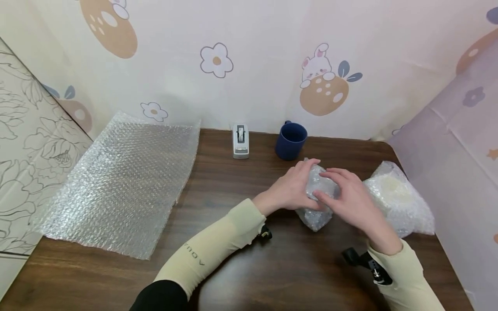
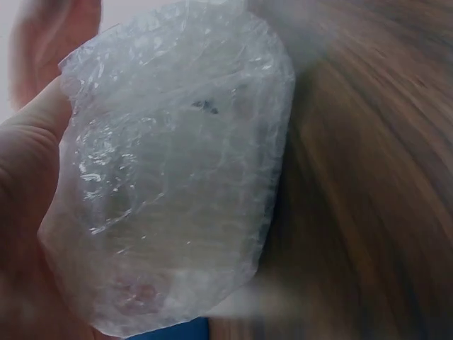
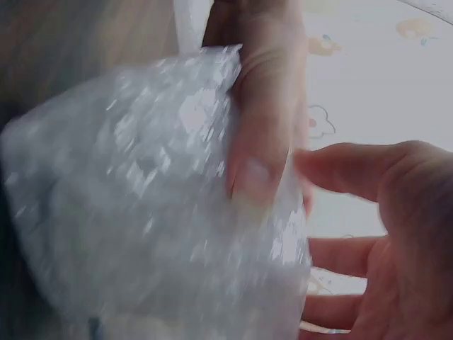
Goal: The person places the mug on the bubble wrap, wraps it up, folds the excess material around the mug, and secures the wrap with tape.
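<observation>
In the head view, a bundle of bubble wrap (image 1: 322, 185) sits on the right half of the table. What it encloses is hidden by the cloudy layers. My left hand (image 1: 291, 185) grips its left side, thumb toward the near edge and fingers at the far side. The left wrist view shows the wrapped bundle (image 2: 177, 163) close up, with my left thumb (image 2: 35, 134) along its edge. My right hand (image 1: 352, 198) is at the bundle's right side, fingers spread and loosely bent. In the right wrist view, the right thumb's tip lies right at the wrap's edge.
A second bubble-wrapped bundle (image 1: 400, 198) lies at the right. A dark blue mug (image 1: 291, 141) and a white-grey tape dispenser (image 1: 241, 141) stand at the back edge. A large bubble wrap sheet (image 1: 120, 185) covers the left of the wooden table (image 1: 280, 268).
</observation>
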`<state>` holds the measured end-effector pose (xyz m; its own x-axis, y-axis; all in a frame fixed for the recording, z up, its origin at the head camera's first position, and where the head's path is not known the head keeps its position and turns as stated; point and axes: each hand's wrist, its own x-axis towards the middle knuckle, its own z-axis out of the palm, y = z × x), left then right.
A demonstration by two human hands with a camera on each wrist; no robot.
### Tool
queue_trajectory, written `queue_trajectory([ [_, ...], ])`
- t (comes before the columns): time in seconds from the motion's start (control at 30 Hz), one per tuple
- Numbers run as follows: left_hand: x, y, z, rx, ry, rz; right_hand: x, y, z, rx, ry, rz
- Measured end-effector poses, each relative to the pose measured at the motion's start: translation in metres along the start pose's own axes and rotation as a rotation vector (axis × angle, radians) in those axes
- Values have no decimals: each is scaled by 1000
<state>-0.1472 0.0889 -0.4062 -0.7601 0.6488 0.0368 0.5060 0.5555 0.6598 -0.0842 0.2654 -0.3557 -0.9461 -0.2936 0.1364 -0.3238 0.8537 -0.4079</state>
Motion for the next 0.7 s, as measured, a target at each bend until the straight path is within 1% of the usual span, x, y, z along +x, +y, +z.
queue_trajectory([
  [0.1,9,2,6,-20,-1,4,3,0,-6,-56,-40,63],
  [0.17,11,1,5,-48,-22,24,5,0,-9,-83,-76,99],
  [0.23,10,-2,1,-97,-58,53,7,-2,-10,-100,-103,133],
  [0.33,6,-9,-9,-156,-113,97,7,-4,-10,-125,-124,157],
  [0.4,1,-14,-16,-152,-130,116,7,-5,-10,-134,-132,168],
  [0.47,-6,-17,-26,-111,-132,130,6,-6,-8,-149,-132,164],
  [0.53,-14,-18,-39,-70,-121,145,4,-7,-6,-160,-129,158],
  [0.6,-24,-18,-57,-49,-118,149,2,-7,-3,-168,-120,152],
  [0.7,-41,-17,-87,-35,-114,133,0,-6,2,-179,-92,152],
])
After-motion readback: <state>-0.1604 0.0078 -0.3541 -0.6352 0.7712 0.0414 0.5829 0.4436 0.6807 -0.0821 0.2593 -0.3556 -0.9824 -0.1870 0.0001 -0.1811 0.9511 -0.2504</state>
